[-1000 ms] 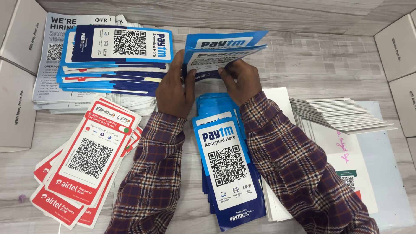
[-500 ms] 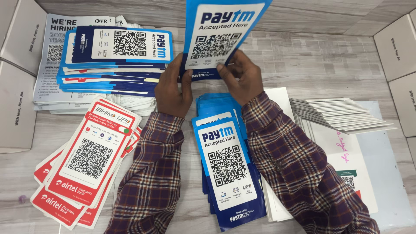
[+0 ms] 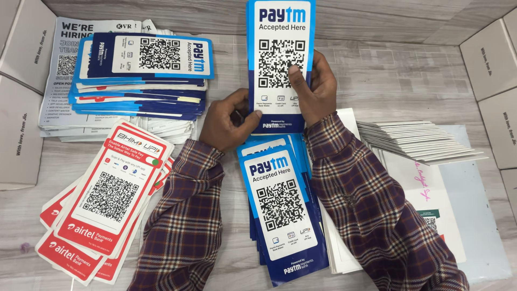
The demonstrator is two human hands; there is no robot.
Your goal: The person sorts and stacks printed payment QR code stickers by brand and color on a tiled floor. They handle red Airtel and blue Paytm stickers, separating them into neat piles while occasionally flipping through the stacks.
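White cardboard boxes (image 3: 21, 97) stood shut along the left edge, contents not visible. On the grey wood-grain table (image 3: 398, 70), a red-and-white stack of glossy cards (image 3: 102, 199) lay fanned at lower left, each rectangular with rounded corners and a square code patch. Behind it, a thick pile of blue-and-white cards (image 3: 142, 75) lay sideways on printed paper sheets (image 3: 56, 81). Left hand (image 3: 229, 121), in a plaid sleeve, pinched the lower left corner of a blue-and-white card (image 3: 280, 64) held upright above the table, face toward the camera. Right hand (image 3: 315, 86) clasped the same card's right edge, thumb pressed flat on the face, fingers behind. Directly below the held card lay a long stack of matching blue cards (image 3: 280, 210), top one face up, between the two forearms. Right of that, a slanted stack of thin white boards (image 3: 420, 143) rested on flat white sheets (image 3: 431, 199). More white boxes (image 3: 490, 54) closed the right edge, lids shut.
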